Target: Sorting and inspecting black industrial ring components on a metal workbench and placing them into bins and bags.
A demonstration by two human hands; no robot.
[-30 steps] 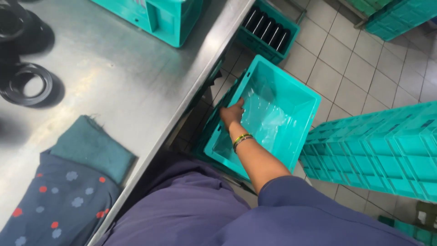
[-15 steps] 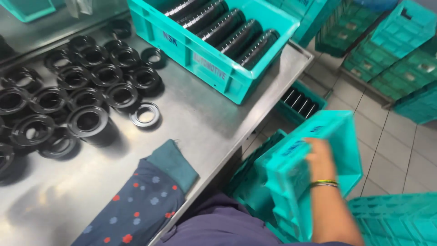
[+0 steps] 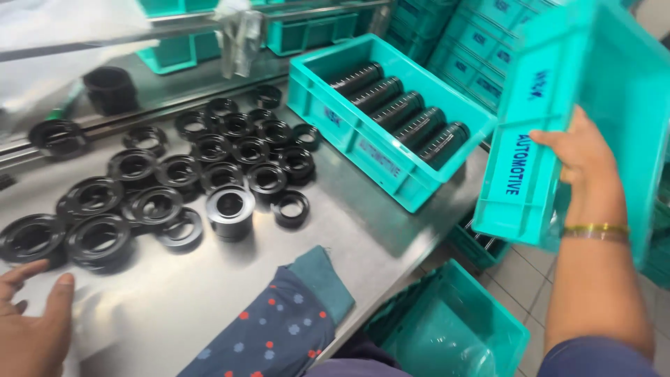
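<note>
Right hand [image 3: 585, 164] fingers clamp tilted teal crate [image 3: 558, 119]; left hand [image 3: 28, 324] spread flat; crate could slip onto the table [image 3: 349, 230].

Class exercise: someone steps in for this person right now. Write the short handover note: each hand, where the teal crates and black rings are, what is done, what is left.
Right hand: grips the rim of an empty teal crate, held tilted in the air beside the table edge.
Left hand: open, flat on the steel table, just short of the loose black rings.
Done: a second crate on the table holds five rows of stacked rings.
Left: many rings lie loose on the table; the lifted crate is not set down. Another crate sits on the floor below.
</note>
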